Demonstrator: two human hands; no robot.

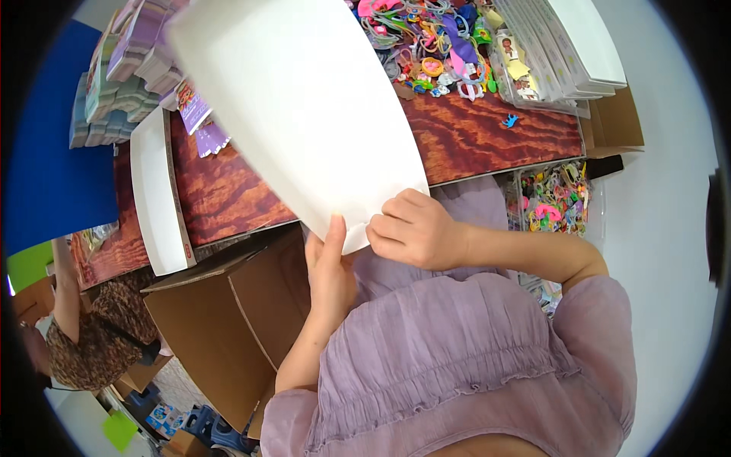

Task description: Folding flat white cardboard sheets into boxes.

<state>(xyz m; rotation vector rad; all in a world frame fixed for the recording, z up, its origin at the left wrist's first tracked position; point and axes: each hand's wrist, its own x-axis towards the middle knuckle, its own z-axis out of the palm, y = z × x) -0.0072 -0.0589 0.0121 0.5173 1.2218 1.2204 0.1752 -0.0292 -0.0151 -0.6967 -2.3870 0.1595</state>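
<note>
A long white cardboard tray (312, 99) slants up and away from me over the table, its near end at my waist. My left hand (332, 263) grips the near left corner, thumb on the inside and the fingers hidden behind the card. At the near right corner, my right hand (411, 228) has its fingers curled over the end edge and pressed to it. Small folds show in the card between the two hands. Another narrow white cardboard tray (156, 198) lies on the table to the left.
The wood-patterned table (487, 137) carries a heap of colourful small toys (434, 46), a small blue toy (510, 120), stacked white boxes (563, 53) and piled packets (129, 76). Below are an open brown carton (221, 320) and a toy-filled bin (556, 202). Another person (99, 327) stands left.
</note>
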